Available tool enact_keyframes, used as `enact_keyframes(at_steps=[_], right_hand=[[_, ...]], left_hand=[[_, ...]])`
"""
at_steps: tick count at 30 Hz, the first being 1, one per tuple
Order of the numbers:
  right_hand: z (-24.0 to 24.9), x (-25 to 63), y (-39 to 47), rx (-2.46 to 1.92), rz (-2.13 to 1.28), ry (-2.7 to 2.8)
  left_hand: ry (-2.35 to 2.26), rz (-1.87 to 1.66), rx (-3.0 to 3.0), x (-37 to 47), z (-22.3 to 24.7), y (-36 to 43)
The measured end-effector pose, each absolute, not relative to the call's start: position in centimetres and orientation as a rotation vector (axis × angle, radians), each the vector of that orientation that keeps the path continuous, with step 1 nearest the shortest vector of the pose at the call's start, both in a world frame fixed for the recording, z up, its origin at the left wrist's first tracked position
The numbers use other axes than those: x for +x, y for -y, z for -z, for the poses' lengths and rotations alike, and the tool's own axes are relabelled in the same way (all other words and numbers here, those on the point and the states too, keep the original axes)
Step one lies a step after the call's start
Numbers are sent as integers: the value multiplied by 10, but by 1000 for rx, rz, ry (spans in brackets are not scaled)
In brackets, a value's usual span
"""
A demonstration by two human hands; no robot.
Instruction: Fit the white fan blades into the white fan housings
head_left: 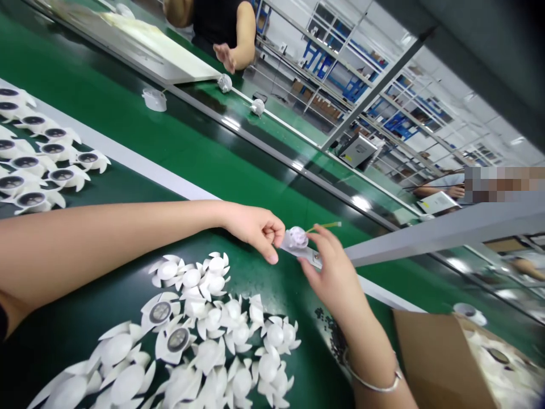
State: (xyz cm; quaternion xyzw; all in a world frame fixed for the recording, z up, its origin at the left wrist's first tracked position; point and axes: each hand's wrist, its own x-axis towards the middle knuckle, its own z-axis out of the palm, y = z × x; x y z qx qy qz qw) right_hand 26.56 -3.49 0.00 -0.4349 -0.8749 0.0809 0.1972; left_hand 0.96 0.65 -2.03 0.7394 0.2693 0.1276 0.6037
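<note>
A small white round motor point(297, 237) with a yellow wire and connector sits over the pale rail at the near edge of the green belt. My right hand point(332, 267) has its fingertips closed on the motor's right side, the thumb lower down by the rail. Just left of the motor is my left hand point(258, 228), its fingers curled and thumb pointing down; whatever they may hold is hidden. White fan impellers point(213, 335) lie heaped on the dark green table below my hands, a few with their round metal hubs facing up. Small black pieces point(330, 332) are scattered near my right wrist.
More impellers point(32, 162) stand in rows at left. A cardboard box point(430, 352) of white parts is at lower right. On the green conveyor point(191, 147) lies a white housing point(154, 99). Across it is a co-worker point(232, 34). A grey post point(426, 230) slants at right.
</note>
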Motion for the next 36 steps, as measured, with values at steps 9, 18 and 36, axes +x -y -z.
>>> enact_keyframes(at_steps=[9,18,36], right_hand=[[-31,300,50,-1731,-844,2754],[-26,297,55,-1859,-897,2875],[-18,264,74,-2093,30,2944]], left_hand=[[-331,-13,1921,23,4,22],[-469,-156,2016,23,14,14],[-543,-495,2121,20,34,1]])
